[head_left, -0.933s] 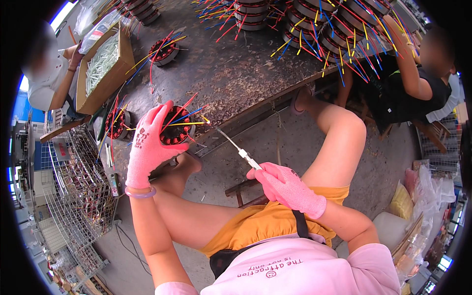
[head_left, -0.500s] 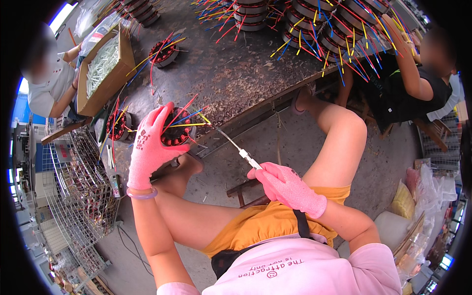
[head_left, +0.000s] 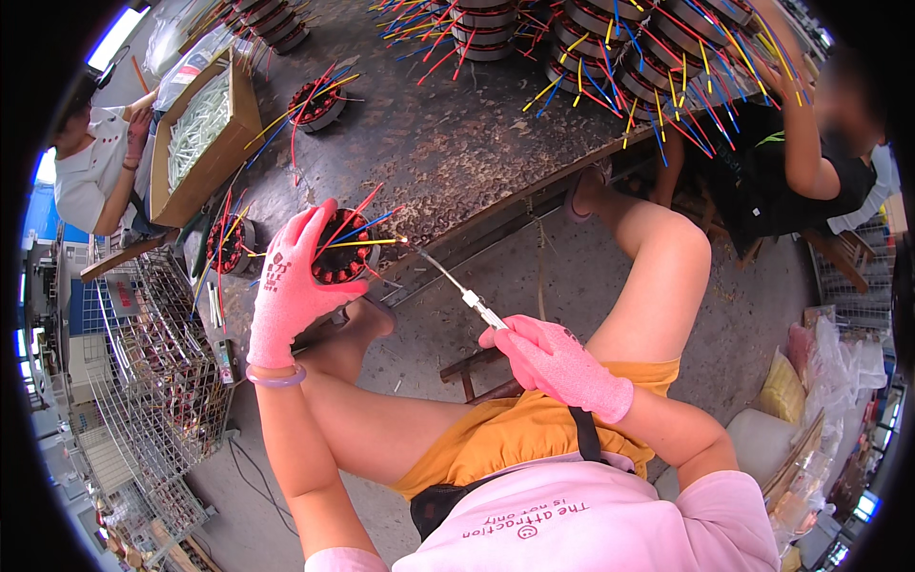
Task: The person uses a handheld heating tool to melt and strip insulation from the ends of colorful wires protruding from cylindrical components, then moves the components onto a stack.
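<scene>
My left hand [head_left: 291,276], in a pink glove, curls its fingers and thumb round a motor stator [head_left: 335,270] at the table's near edge. Red, blue and yellow sleeved leads stick out of it to the right. My right hand [head_left: 562,362], also gloved in pink, is closed on the pale handle of a thin tool [head_left: 472,298] with a slender metal rod. The rod's tip is close to the end of the yellow lead [head_left: 367,242]; whether they touch I cannot tell. Beside my left hand lies another stator [head_left: 229,241], and farther off a third stator [head_left: 317,103].
Stacked stators [head_left: 486,29] with bristling coloured leads stand at the back of the worn table [head_left: 419,124]. A cardboard box [head_left: 243,124] of white tubes is at the left. Co-workers sit left and right. A wire cage [head_left: 162,372] stands below left, with plastic bags [head_left: 829,381] at right.
The short yellow piece angled at the leads' end no longer shows there. The tool has shifted slightly left. My left hand keeps its place; the co-workers' arms have moved.
</scene>
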